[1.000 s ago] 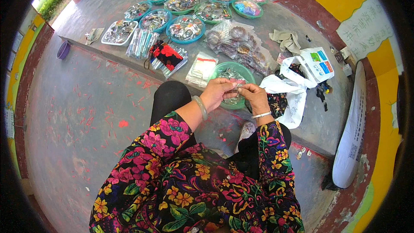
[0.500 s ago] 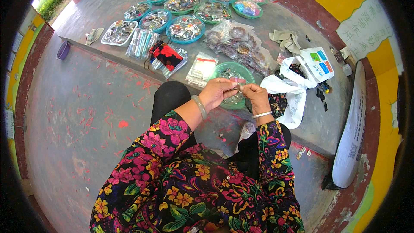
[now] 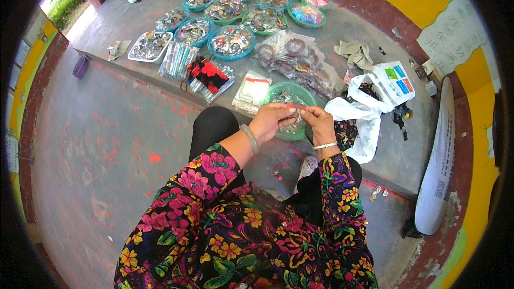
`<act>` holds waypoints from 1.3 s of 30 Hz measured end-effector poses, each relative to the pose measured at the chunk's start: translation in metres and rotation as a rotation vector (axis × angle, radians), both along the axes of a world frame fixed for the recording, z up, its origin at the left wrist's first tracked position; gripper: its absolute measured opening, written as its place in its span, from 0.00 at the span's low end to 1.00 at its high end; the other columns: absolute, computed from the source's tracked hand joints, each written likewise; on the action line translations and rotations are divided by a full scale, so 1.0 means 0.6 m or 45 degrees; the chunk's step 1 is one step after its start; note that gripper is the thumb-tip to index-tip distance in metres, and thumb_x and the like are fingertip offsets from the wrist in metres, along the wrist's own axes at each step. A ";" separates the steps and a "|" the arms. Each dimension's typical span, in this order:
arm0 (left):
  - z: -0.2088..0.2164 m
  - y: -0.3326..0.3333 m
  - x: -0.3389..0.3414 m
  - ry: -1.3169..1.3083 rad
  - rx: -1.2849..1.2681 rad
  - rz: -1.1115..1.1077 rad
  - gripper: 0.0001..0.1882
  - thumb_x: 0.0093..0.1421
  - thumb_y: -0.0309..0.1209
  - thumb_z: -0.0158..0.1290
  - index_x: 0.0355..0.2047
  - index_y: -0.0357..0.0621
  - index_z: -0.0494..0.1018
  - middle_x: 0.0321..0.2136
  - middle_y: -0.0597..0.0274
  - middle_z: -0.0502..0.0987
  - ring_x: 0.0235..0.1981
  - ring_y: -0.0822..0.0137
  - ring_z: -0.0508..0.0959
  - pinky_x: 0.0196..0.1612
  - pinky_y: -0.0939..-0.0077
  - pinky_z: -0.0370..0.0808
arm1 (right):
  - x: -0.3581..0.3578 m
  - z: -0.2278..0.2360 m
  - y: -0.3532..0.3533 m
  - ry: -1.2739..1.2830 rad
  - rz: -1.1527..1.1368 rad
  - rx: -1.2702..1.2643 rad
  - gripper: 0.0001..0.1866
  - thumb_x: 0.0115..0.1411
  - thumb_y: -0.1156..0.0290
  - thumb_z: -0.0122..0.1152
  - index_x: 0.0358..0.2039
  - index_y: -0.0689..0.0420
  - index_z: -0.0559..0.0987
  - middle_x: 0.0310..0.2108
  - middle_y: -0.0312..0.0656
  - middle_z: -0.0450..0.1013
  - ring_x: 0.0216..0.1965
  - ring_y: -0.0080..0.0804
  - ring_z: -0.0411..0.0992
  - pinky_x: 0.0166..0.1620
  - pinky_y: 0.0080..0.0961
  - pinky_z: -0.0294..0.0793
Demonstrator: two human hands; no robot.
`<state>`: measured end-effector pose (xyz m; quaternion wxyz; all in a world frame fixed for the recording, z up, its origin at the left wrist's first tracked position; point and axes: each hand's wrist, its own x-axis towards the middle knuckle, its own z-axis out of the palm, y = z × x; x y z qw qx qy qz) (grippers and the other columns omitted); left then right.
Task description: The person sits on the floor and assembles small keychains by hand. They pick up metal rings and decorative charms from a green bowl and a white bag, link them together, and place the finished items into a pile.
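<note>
In front of my knees my left hand [image 3: 269, 121] and my right hand [image 3: 320, 124] meet, fingertips pinched. Between them they hold a small clear plastic bag with a red edge [image 3: 294, 106]; its lower part is mostly hidden by the fingers. Directly below and beyond it sits a green plastic basin [image 3: 306, 92] with small shiny pieces in it, too fine to name. To its left lies a stack of flat clear bags with a red strip [image 3: 251, 90]. A bangle circles each wrist.
Several round basins of small packed goods [image 3: 231, 42] cover the raised floor ahead. Bags of brown round items [image 3: 300, 56] lie nearer. A white plastic bag [image 3: 369, 120] stands right, a long white roll [image 3: 436, 166] farther right. A step edge [image 3: 155, 81] crosses the floor.
The red edge of the bag has turned from a raised flap to a thin level strip between my fingertips. Both hands have shifted slightly, still close together.
</note>
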<state>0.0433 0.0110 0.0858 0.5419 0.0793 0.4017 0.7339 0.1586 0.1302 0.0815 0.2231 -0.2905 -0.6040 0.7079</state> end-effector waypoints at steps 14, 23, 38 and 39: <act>-0.023 0.000 -0.013 -0.053 0.080 0.009 0.08 0.55 0.22 0.49 0.33 0.28 0.69 0.34 0.53 0.73 0.34 0.69 0.75 0.40 0.82 0.75 | -0.003 0.002 -0.006 0.059 0.047 0.079 0.03 0.51 0.76 0.58 0.27 0.61 0.76 0.22 0.29 0.69 0.24 0.13 0.63 0.27 0.11 0.61; -0.017 0.003 -0.010 -0.110 0.147 0.029 0.09 0.56 0.22 0.47 0.34 0.25 0.69 0.35 0.50 0.73 0.36 0.66 0.75 0.42 0.80 0.75 | -0.001 0.005 -0.005 0.139 0.024 -0.199 0.05 0.54 0.72 0.56 0.27 0.61 0.76 0.21 0.29 0.69 0.21 0.14 0.62 0.27 0.11 0.61; 0.004 0.001 -0.001 -0.108 0.249 -0.017 0.09 0.57 0.21 0.45 0.35 0.26 0.69 0.37 0.49 0.72 0.39 0.62 0.75 0.45 0.75 0.74 | 0.003 -0.023 0.014 0.086 -0.012 -0.043 0.06 0.56 0.70 0.54 0.27 0.59 0.75 0.22 0.30 0.70 0.23 0.16 0.64 0.27 0.13 0.62; -0.001 0.002 -0.002 -0.100 0.229 -0.014 0.09 0.57 0.20 0.44 0.36 0.26 0.68 0.37 0.49 0.72 0.39 0.62 0.74 0.45 0.76 0.73 | 0.000 -0.018 0.009 0.050 -0.144 0.237 0.05 0.55 0.71 0.54 0.27 0.59 0.75 0.23 0.31 0.70 0.24 0.19 0.65 0.28 0.15 0.63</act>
